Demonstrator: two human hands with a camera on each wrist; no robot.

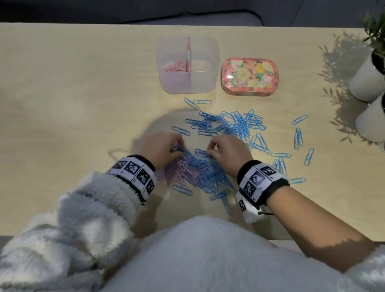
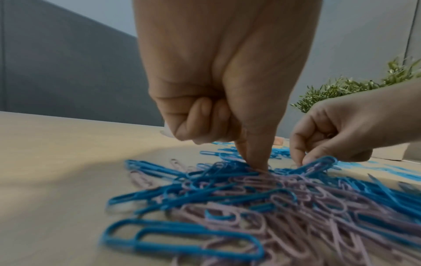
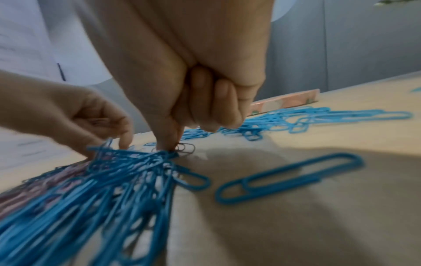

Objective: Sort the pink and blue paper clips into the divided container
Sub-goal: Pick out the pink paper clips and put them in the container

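Note:
A mixed heap of pink and blue paper clips (image 1: 195,171) lies near the table's front edge. My left hand (image 1: 161,147) is at the heap's left side, fingers curled, thumb and forefinger tips (image 2: 257,162) pinched down into the clips. My right hand (image 1: 226,151) is at the heap's far right, fingers curled, pinching the raised end of a blue clip (image 2: 318,163). The clear divided container (image 1: 183,86) stands at the back with pink clips (image 1: 176,66) in its left compartment. Its right compartment looks bare.
A spread of blue clips (image 1: 234,127) lies between my hands and the container, with stray ones out to the right (image 1: 298,137). A floral tin (image 1: 249,76) sits right of the container. Two white plant pots (image 1: 370,98) stand at the far right.

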